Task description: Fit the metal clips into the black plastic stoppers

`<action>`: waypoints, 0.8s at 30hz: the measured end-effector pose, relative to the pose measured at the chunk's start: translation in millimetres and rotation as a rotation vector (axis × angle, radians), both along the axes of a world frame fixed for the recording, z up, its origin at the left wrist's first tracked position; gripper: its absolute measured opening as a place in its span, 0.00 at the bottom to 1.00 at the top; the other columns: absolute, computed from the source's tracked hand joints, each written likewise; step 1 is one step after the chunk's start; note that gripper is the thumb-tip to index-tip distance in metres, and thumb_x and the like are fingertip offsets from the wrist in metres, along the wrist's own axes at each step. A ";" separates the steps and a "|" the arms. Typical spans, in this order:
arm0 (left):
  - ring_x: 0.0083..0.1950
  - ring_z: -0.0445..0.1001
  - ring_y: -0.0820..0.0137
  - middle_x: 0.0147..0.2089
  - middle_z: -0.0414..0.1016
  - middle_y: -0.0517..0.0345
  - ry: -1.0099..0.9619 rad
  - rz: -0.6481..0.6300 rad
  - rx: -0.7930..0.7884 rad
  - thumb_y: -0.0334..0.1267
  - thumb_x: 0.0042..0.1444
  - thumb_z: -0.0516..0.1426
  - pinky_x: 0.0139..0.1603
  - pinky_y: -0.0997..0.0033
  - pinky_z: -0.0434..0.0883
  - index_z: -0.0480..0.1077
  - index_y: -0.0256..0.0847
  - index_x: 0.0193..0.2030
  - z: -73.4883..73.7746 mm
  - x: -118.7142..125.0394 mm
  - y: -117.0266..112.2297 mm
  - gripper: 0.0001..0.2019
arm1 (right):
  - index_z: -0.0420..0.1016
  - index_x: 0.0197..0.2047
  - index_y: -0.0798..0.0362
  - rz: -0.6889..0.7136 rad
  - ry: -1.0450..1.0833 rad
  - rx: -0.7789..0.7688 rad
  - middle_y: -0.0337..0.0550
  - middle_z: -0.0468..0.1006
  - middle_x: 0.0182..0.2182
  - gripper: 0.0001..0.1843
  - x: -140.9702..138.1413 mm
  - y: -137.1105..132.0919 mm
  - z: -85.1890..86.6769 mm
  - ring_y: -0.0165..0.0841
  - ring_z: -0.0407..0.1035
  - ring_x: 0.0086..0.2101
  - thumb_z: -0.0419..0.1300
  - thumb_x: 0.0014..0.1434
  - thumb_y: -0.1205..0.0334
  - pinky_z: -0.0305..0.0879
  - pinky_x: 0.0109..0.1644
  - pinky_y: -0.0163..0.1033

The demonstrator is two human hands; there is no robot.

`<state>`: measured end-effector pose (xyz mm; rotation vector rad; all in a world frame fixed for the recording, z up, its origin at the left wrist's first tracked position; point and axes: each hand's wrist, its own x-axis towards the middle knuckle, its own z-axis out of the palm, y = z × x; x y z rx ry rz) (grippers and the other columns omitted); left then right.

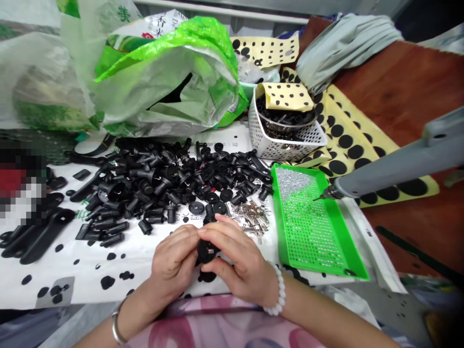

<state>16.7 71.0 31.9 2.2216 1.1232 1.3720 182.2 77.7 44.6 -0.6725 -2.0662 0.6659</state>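
Hands: a round black part (206, 252) is being held between the left hand (176, 261) and the right hand (242, 256), over the near side of the white sheet (139, 256); the right thumb and fingers are being spread only slightly around it, the left fingers are being curled against it, and the left thumb is being hidden.
Grip: steady support from one hand, with fine adjustment by the other, is probably being called for; pressure is best being applied squarely, so that nothing is being tilted.
Stock: black parts (163, 179) and metal clips (253, 217) are being spread beyond the fingertips, within easy reach.
Driver: the powered driver (391, 154) is being suspended over the green tray (339, 227), untouched.
Writing: "美" is being displayed on a plastic bag (97, 34); the sheet's lettering is being partly covered; no brand is being made out.
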 end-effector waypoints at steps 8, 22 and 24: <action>0.33 0.75 0.69 0.29 0.75 0.56 0.083 -0.022 0.066 0.23 0.54 0.50 0.39 0.69 0.74 0.70 0.38 0.41 -0.4 -2.4 0.2 0.13 | 0.60 0.56 0.55 0.059 -0.044 -0.042 0.52 0.74 0.47 0.19 6.4 2.8 4.3 0.34 0.67 0.51 0.53 0.63 0.58 0.52 0.62 0.51; 0.34 0.76 0.68 0.28 0.74 0.56 0.059 -0.033 0.062 0.23 0.54 0.49 0.37 0.68 0.75 0.69 0.40 0.43 -0.2 -0.2 -0.3 0.15 | 0.62 0.54 0.56 0.060 -0.007 -0.054 0.54 0.74 0.49 0.18 5.1 2.8 -1.1 0.34 0.66 0.53 0.55 0.62 0.59 0.52 0.62 0.50; 0.34 0.75 0.68 0.28 0.74 0.56 0.047 -0.036 0.058 0.22 0.54 0.48 0.37 0.69 0.75 0.69 0.40 0.43 -1.3 -0.1 0.3 0.14 | 0.62 0.54 0.56 0.061 -0.005 -0.060 0.54 0.74 0.49 0.19 5.5 3.7 -2.2 0.34 0.66 0.53 0.56 0.61 0.60 0.53 0.62 0.49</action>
